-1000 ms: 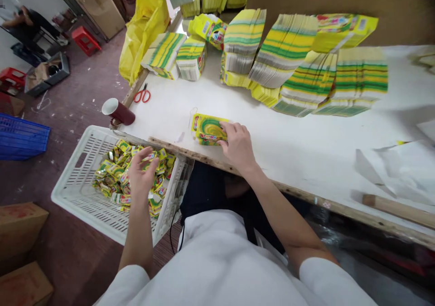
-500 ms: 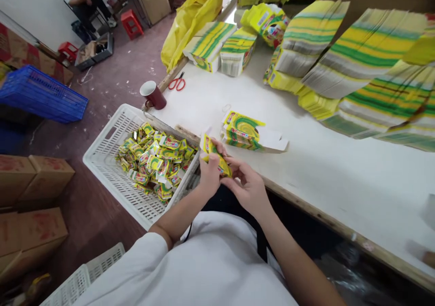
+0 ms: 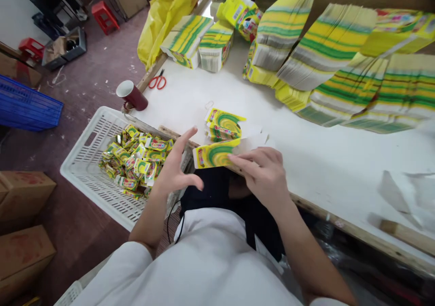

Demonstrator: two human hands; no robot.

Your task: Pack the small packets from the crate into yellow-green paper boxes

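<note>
My right hand (image 3: 263, 174) pinches a flat yellow and green carton blank (image 3: 217, 154) at the table's front edge. My left hand (image 3: 176, 165) hovers just left of it with fingers spread, holding nothing. Behind the blank lies a small stack of the same flat cartons (image 3: 222, 124) on the white table (image 3: 322, 161). To the left, below the table edge, a white slotted crate (image 3: 91, 143) holds several small yellow and green packets (image 3: 139, 161).
Tall fanned stacks of flat cartons (image 3: 326, 52) fill the back of the table. A dark red mug (image 3: 132, 96) and red scissors (image 3: 158, 81) sit at the left edge. Brown boxes (image 3: 20, 220), a blue crate (image 3: 27, 109) and a yellow bag (image 3: 163, 16) stand around.
A second ago the right hand rested on the small stack while the left reached over the crate. Both hands then met on one carton; now the left has let go and opened.
</note>
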